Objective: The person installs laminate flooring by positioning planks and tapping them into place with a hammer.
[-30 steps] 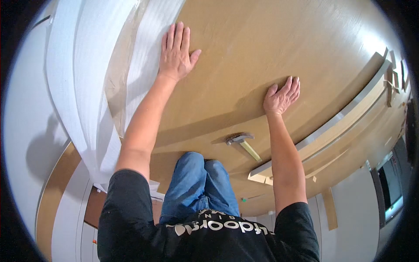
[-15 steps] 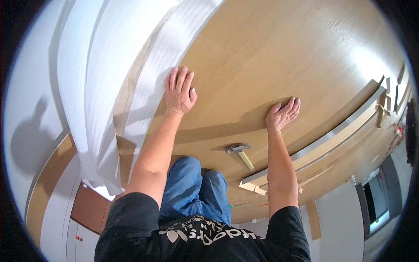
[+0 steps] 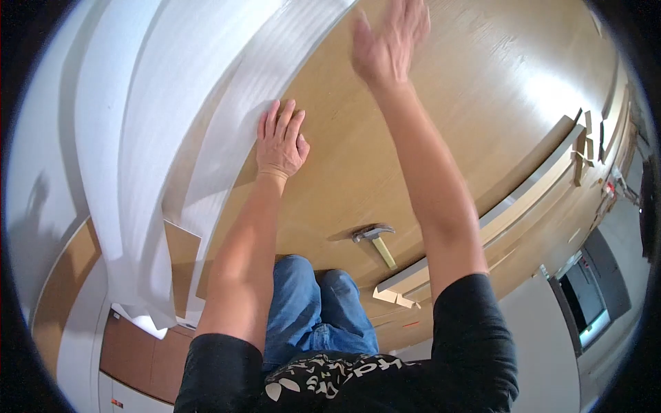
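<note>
I kneel on a large tan wooden board (image 3: 344, 165). Flat on its left part lies my left hand (image 3: 281, 140), fingers stretched out, the tips at the edge of a white sheet strip (image 3: 244, 110). Farther off, at the top, my right hand (image 3: 391, 43) is over the board, slightly smeared by motion; its fingers are stretched and I see nothing in it. Whether it touches the surface I cannot tell. A claw hammer (image 3: 377, 241) with a pale yellow handle rests on the board in front of my knees, apart from both hands.
White foam-like sheeting (image 3: 148, 131) hangs in folds along the left side. To the right, long narrow wooden strips (image 3: 530, 193) with grey edges lie together on the board. A dark-framed appliance (image 3: 585, 296) stands at the far right, and a brown floor (image 3: 138, 354) shows at lower left.
My right hand has moved from the board's right part forward and left, to the top of the view. The left hand stays flat in place. The view has shifted slightly.
</note>
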`<state>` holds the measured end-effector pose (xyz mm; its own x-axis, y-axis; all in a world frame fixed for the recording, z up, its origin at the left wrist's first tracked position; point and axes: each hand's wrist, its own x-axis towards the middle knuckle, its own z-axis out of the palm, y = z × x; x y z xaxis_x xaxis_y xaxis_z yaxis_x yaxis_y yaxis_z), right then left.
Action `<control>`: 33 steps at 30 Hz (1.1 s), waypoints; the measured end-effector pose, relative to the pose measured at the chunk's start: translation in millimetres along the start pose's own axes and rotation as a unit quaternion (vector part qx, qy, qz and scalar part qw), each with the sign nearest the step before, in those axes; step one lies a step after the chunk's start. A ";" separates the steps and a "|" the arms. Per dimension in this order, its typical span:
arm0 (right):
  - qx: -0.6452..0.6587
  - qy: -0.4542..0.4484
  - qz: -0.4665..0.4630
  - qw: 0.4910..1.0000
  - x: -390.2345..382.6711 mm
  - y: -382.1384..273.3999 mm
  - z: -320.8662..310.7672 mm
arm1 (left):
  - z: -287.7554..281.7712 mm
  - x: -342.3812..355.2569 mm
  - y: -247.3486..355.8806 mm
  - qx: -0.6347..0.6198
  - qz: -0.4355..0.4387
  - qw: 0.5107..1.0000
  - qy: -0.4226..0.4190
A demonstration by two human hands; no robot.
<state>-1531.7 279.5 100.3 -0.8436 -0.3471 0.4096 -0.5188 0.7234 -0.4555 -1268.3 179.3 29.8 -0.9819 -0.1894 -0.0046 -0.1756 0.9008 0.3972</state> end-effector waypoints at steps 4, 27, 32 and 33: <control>0.007 0.019 -0.099 0.995 84.6 -22.3 51.8 | 3.0 -2.5 -6.2 -0.014 0.007 1.000 0.027; -0.103 -0.332 -0.090 0.933 -347.8 101.6 -157.4 | 4.0 2.3 -0.4 -0.018 0.045 0.997 0.055; -0.067 -0.312 -0.079 0.944 -342.2 98.4 -162.9 | 5.1 -3.5 4.2 0.009 0.067 0.996 0.057; -0.055 -0.301 -0.088 0.948 -345.2 101.1 -166.1 | 9.3 -6.6 5.2 0.020 0.066 0.995 0.072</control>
<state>-1269.9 571.6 44.1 -0.6884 -0.7221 -0.0679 -0.6695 0.6687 -0.3236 -1263.5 188.9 23.3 -0.9769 -0.1194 0.1775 -0.0511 0.9360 0.3483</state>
